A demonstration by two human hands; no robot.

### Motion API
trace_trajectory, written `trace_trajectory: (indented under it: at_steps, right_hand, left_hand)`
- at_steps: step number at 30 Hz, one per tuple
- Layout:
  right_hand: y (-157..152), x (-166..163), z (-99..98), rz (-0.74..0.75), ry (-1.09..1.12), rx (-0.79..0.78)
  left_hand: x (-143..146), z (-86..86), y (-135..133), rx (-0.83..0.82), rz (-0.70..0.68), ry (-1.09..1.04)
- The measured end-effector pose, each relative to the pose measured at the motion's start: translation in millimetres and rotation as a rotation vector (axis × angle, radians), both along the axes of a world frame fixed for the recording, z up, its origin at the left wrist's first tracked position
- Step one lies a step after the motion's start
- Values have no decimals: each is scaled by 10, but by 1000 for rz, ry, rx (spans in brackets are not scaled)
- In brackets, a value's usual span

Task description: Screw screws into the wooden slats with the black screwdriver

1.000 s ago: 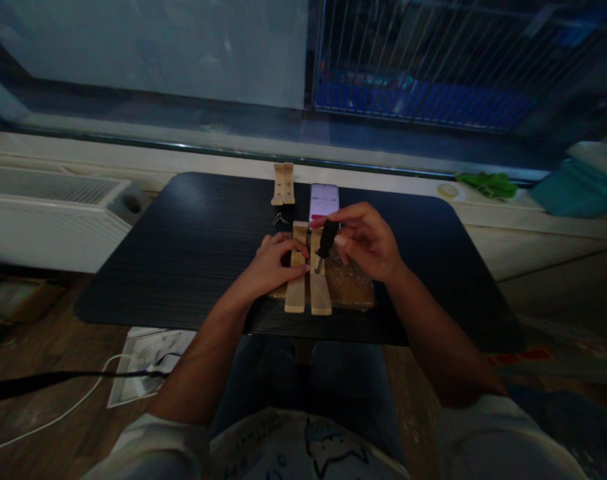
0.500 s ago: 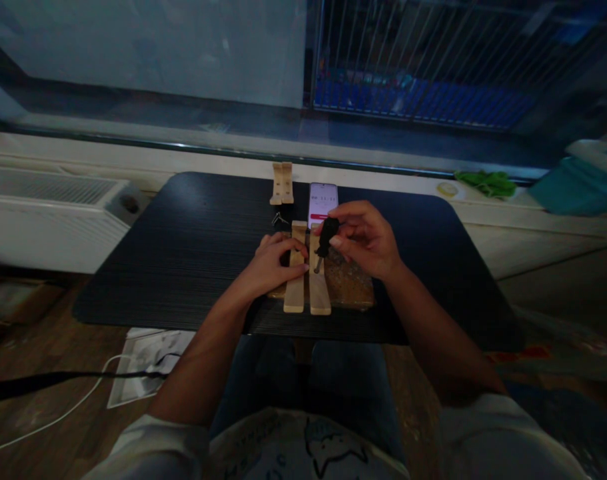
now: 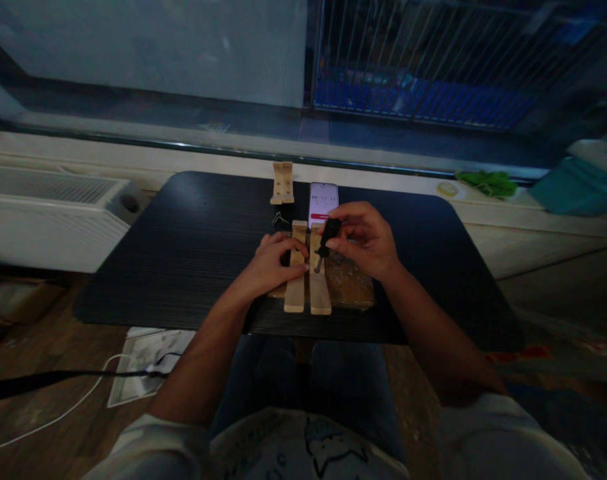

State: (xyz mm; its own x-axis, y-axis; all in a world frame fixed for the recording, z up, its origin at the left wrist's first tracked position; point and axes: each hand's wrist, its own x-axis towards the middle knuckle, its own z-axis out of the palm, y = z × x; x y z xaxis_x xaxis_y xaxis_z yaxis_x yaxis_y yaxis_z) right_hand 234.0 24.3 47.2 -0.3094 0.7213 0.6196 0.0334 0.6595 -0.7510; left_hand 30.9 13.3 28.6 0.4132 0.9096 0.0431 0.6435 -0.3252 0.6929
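Observation:
Two pale wooden strips (image 3: pixel 307 280) lie side by side on a brown board (image 3: pixel 350 287) near the front edge of a black table (image 3: pixel 183 253). My left hand (image 3: pixel 270 263) rests on the left strip, fingers curled and pressing it down. My right hand (image 3: pixel 366 240) pinches a short black-handled screwdriver (image 3: pixel 324 241), tilted, its tip down on the right strip.
A phone (image 3: pixel 323 201) with a lit screen lies just behind the strips. Another pair of wooden pieces (image 3: pixel 282 183) and small dark hardware (image 3: pixel 279 218) sit further back. A white radiator (image 3: pixel 53 213) stands left; green cloth (image 3: pixel 487 183) lies on the sill at right.
The right hand has shifted slightly on the screwdriver handle, which tilts a little differently. The left hand and the strips have stayed put.

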Motion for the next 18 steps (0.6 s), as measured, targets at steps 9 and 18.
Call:
trace_trajectory:
  at_steps: [9, 18]
  right_hand:
    - [-19, -20, 6, -7, 21, 83]
    - [-25, -45, 8, -55, -5, 53]
  left_hand:
    - [-7, -19, 4, 9, -2, -2]
    - [1, -16, 5, 6, 2, 7]
